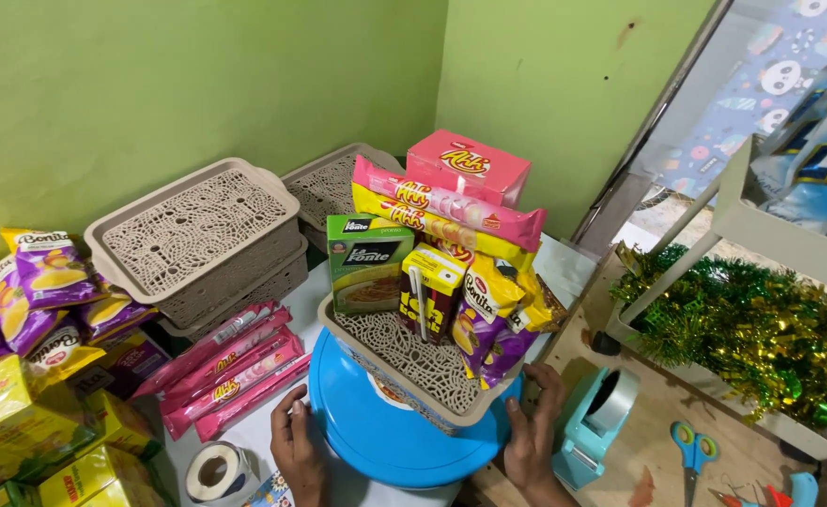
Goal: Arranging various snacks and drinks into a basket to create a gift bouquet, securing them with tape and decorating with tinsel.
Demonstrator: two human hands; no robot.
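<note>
At the far left lie purple and yellow snack bags (33, 291) and yellow cartons (19, 441), and behind them a stack of beige plastic trays with lace-pattern bottoms (197, 244) stands upside down against the green wall. In front of the stack a bundle of long pink wafer packs (235, 371) lies on the table, and a roll of white tape (218, 472) sits at the lower edge. The left hand (296, 451) rests at the left rim of the round blue plastic disc (385, 441), fingers together and curled on the edge; whether the thumb grips under it I cannot tell. The disc lies flat, directly between both hands, and it carries one beige lace-pattern tray (413, 361), tilted, with its long axis running from near left to far right. In this tray stand a green pasta box (368, 263), a yellow drink carton with straw (429, 291), purple snack bags (488, 329), long pink and yellow packs (446, 211) and a pink box (470, 164) on top. The right hand (535, 432) touches the right rim of the disc just under the tray corner, fingers slightly apart and pressed on the edge. Both hands are equally near. Further right are a light blue tape dispenser (596, 422), blue-handled scissors (690, 455) and green-gold tinsel (761, 338).
</note>
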